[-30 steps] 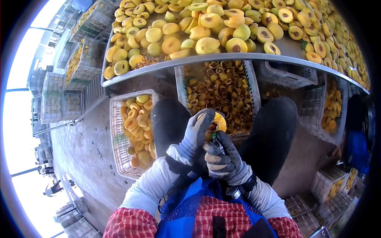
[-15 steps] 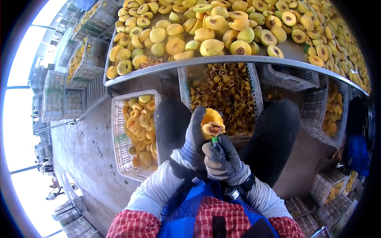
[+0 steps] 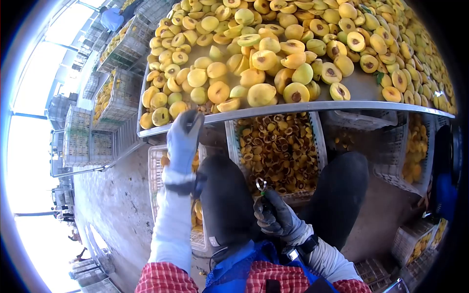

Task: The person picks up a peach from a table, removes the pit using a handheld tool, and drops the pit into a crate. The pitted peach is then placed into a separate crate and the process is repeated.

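Note:
My left hand (image 3: pixel 183 134), in a grey glove, is raised at the near edge of the metal table, just below several halved yellow peaches (image 3: pixel 217 92). Its fingers look stretched out, and I see nothing held in them. Lower down, between my knees, my gloved right hand (image 3: pixel 276 215) is closed around a pitting tool (image 3: pixel 262 185), which has a metal loop at its tip and a bit of green at the neck. The loop points up in front of a crate (image 3: pixel 320 146) of peach scraps with brown centres.
The table's metal rim (image 3: pixel 293 108) runs across in front of me, peach halves heaped behind it. A white crate (image 3: pixel 155 168) with peach pieces stands left of my knee, partly behind my left arm. More crates (image 3: pixel 80 129) stand at far left. A person (image 3: pixel 112 19) is at upper left.
My left hand has left the peach half it held by the tool and moved up and left to the table edge. The half is gone from view. My right hand still holds the tool.

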### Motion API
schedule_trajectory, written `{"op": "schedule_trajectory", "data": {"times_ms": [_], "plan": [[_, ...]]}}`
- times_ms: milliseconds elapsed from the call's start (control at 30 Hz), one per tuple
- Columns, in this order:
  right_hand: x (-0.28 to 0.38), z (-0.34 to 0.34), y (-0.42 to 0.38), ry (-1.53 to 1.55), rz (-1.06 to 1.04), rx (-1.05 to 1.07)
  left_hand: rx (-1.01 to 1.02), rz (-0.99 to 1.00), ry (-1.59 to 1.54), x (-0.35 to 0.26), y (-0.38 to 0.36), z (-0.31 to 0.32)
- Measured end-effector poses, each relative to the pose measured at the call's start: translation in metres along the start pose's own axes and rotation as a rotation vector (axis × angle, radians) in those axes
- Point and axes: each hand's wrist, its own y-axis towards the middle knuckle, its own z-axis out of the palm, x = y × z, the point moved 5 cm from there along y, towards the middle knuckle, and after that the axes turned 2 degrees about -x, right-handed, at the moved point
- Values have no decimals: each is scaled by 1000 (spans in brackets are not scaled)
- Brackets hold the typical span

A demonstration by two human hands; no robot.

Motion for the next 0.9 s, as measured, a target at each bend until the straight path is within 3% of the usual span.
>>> {"op": "schedule_trajectory", "data": {"times_ms": [33,67,133,200,300,333,400,533,600,667,700,800,833,900], "plan": [[3,-3,0,25,-20,-32,35,57,251,-29,26,12],[6,-7,-1,52,-41,-66,106,-26,443,-34,50,29],[16,-9,-3,21,-93,-150,258,129,680,-4,90,78],[29,-5,-6,-95,-158,-250,331,46,625,1,110,93],[36,-12,-4,-168,-203,-386,350,31,-282,68,131,110],[39,-13,-3,-191,-232,-409,375,-57,-584,61,121,108],[45,-14,-2,-246,-289,-462,293,-75,-460,57,110,96],[54,-16,-7,-299,-376,-567,102,103,-24,51,98,78],[61,-10,-10,-365,-484,-580,86,-73,-629,-6,71,59],[74,20,-15,-455,-624,-496,174,-96,-537,-40,27,50],[80,36,-17,-498,-692,-455,224,-143,-650,-50,-3,55],[79,57,-15,-788,-608,-462,371,-318,-819,-83,-82,71],[81,58,-14,-1159,-791,-470,377,-282,-745,-92,-94,72],[77,47,-13,-1216,-818,-520,344,-240,-675,-103,-108,73]]}}
